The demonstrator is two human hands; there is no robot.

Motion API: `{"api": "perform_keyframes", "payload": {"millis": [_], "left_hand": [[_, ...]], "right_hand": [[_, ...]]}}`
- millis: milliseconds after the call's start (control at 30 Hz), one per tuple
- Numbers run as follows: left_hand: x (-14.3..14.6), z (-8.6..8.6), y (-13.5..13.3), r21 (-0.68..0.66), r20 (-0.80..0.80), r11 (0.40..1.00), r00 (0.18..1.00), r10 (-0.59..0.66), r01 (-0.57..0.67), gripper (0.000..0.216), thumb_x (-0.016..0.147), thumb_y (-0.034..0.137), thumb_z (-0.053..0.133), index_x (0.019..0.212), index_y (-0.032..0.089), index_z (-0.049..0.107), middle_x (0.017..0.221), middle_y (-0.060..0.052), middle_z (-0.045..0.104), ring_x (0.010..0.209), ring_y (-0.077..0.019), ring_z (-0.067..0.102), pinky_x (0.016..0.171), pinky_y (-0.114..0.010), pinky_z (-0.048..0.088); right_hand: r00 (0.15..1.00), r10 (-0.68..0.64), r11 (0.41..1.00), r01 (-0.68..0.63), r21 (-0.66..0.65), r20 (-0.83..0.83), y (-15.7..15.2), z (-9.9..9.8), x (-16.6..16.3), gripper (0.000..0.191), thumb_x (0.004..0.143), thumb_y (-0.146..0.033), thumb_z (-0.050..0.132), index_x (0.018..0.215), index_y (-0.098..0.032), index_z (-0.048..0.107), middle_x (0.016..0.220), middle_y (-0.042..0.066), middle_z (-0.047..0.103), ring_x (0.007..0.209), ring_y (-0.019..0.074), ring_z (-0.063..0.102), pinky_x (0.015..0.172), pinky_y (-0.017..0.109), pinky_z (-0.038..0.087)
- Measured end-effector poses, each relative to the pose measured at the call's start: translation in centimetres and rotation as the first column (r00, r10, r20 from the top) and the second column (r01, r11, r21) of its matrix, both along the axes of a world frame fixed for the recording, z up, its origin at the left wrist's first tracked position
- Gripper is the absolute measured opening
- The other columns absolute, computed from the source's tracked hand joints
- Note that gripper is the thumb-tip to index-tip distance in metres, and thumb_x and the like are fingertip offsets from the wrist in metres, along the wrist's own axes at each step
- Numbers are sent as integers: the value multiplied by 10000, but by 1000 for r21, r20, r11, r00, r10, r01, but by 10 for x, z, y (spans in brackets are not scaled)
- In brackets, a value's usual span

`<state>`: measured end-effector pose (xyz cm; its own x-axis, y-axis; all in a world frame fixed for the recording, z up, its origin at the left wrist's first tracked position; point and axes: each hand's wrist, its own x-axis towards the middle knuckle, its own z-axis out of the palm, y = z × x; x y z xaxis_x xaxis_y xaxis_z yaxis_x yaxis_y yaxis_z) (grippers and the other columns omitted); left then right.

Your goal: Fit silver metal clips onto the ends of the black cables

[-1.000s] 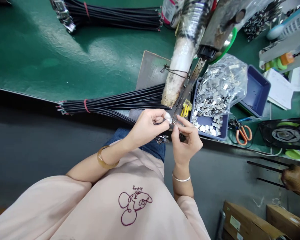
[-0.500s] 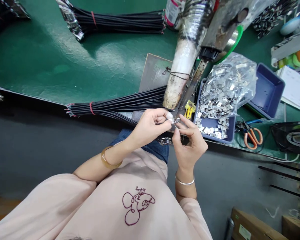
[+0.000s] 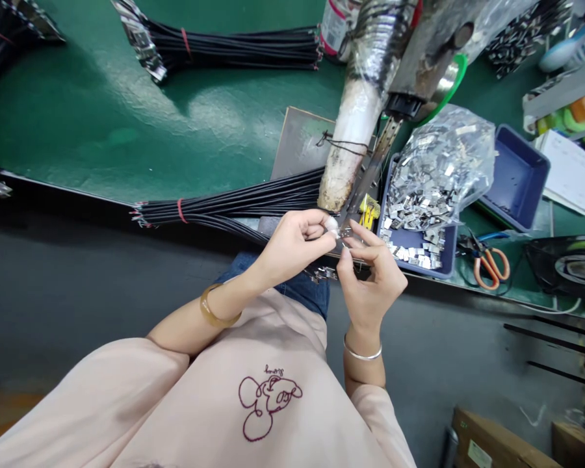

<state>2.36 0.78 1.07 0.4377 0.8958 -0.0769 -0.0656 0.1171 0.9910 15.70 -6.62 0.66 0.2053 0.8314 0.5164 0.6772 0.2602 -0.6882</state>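
My left hand [image 3: 292,244] is closed in a pinch, thumb and taped forefinger pressed on a small metal piece [image 3: 340,235] at the bench edge. My right hand [image 3: 370,276] meets it from the right, its fingers pinched on the same small piece. Black cable ends [image 3: 322,273] hang just below the two hands. A bundle of black cables [image 3: 234,205] tied with a red band lies along the bench edge to the left. Right of my hands stands a blue tray [image 3: 446,260] of small metal clips under a clear bag [image 3: 439,172] of more clips.
A wrapped machine arm [image 3: 361,123] reaches down over a grey plate [image 3: 297,140] just behind my hands. A second cable bundle [image 3: 234,45] lies at the back of the green bench [image 3: 78,117]. Orange-handled scissors [image 3: 490,266], an empty blue tray [image 3: 517,175] and a fan [image 3: 570,266] sit to the right. Cardboard boxes [image 3: 492,439] stand on the floor.
Both hands stay pinched together at the bench edge; the right fingers have shifted slightly on the small piece. The view has drifted a little.
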Motion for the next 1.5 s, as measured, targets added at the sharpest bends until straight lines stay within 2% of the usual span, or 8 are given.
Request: {"api": "perform_keyframes", "payload": {"millis": [300,400,600,767,867,967,1167,1500], "left_hand": [[-3,-2,-6,48,-89,998,996,-31,35,127,788,183,581,671,151,544,550,79,252,521,-57,216,508,-222,182],[-7,1,-8,107,-141,990,987,-73,88,150,796,169,573,649,144,553,565,74,247,542,-61,224,520,-222,195],[-26,0,-15,293,-418,848,857,-301,441,138,803,142,599,689,144,677,510,80,337,511,-60,247,523,-221,241],[-33,-6,-20,289,-313,895,917,-247,340,143,867,198,624,807,138,739,703,-10,681,606,-85,566,598,-200,435],[-32,-9,-15,335,-202,937,979,-31,99,129,873,219,646,839,135,738,812,-50,734,702,-126,653,637,-222,510],[-28,-13,-1,607,-259,793,931,256,-50,118,895,188,622,857,149,726,906,-68,735,841,-176,653,807,-315,530],[-16,-25,22,766,-575,583,696,431,271,209,929,147,523,846,143,715,921,-128,648,906,-269,555,799,-419,462],[-24,-32,7,919,-254,382,888,382,99,172,962,144,508,898,133,667,880,-96,704,830,-192,592,805,-326,500]], "right_hand": [[999,32,998,-33,-47,-19,-9,-5,4,62,889,-178,626,865,-221,588,1208,76,739,958,182,765,842,366,666],[995,-64,998,62,-26,-75,-13,2,10,34,906,-191,632,918,-221,621,972,23,778,679,137,745,572,266,614],[945,-318,757,299,581,-72,-27,29,24,37,899,-262,655,912,-293,639,563,-80,412,337,71,324,335,278,281],[934,-339,941,340,9,110,-31,34,53,170,929,-253,607,1097,-237,589,742,-28,657,539,122,641,533,275,503],[888,-326,899,397,-184,325,-17,23,83,119,901,-324,633,885,-219,581,728,-18,678,643,155,683,642,283,512],[859,-334,880,431,-196,388,6,10,105,146,877,-324,632,807,-223,553,704,-22,637,595,146,606,623,283,455],[846,-222,909,360,-211,485,43,-3,105,114,833,-211,585,741,-226,518,781,10,615,708,174,574,697,308,428],[882,-411,904,427,-25,230,15,11,82,135,837,-252,655,738,-208,575,685,-32,623,567,110,556,603,264,468]]}}
